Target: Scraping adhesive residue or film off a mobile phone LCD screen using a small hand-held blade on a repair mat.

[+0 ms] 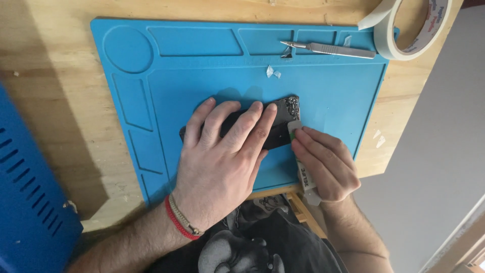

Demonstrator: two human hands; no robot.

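A dark phone with a cracked corner lies on a blue silicone work mat. My left hand presses flat on the phone, fingers spread over most of it. My right hand grips a thin flat pry tool with a pale green-white handle. The tool's tip touches the phone's right edge near the cracked corner.
A metal scalpel lies in a tray slot at the mat's top right. A roll of white tape sits at the table's top right corner. Small glass shards lie on the mat. A blue box stands at left on the wooden table.
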